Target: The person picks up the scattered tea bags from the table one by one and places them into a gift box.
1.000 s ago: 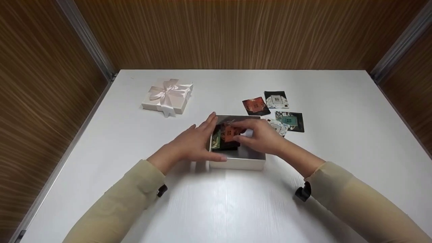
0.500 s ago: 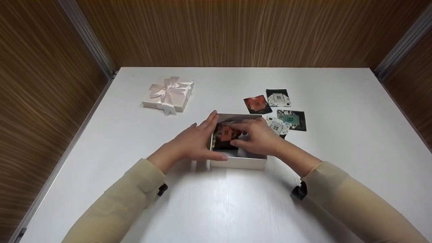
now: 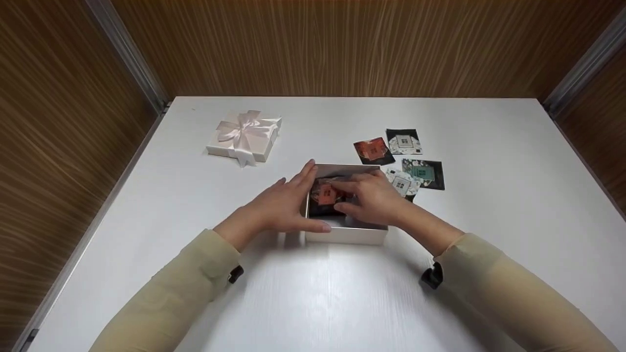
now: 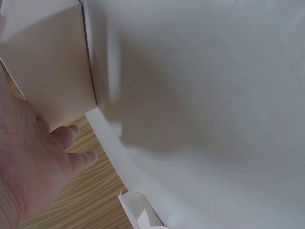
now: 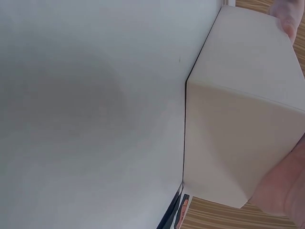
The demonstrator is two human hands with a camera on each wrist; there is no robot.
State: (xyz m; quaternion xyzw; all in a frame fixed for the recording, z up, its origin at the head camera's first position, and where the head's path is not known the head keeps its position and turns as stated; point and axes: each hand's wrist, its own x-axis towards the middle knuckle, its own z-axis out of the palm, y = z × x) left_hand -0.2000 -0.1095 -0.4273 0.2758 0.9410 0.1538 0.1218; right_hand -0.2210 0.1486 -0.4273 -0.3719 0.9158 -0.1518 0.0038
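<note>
Brown wood-grain panelling (image 3: 313, 49) rises behind and beside a broad white tabletop (image 3: 313, 303), and across the near part of it stretch a person's two arms in loose khaki-beige sleeves (image 3: 168, 293). Between the hands, around the middle of the table, sits an open-topped square box of cream-white card with a greyish inside (image 3: 347, 237). Farther back and to the left, well apart from it, rests a shallow, square, pale pink box piece dressed with a satin bow (image 3: 243, 138). The left hand (image 3: 283, 208) is spread, its fingers straight along the box's left side and its thumb along the near rim. The right hand (image 3: 376, 199) reaches inside from the right, forefinger and thumb at a dark square packet with an orange-red label (image 3: 326, 194), which lies toward the box's left side; I can't tell whether they pinch it or only touch it. Beyond the box's far right corner lie four flat square packets: a teal-labelled dark one (image 3: 424, 173), a black-and-white one (image 3: 404, 142), a red-and-black one (image 3: 374, 150), and a white floral one (image 3: 402, 185), partly hidden by the right hand.
</note>
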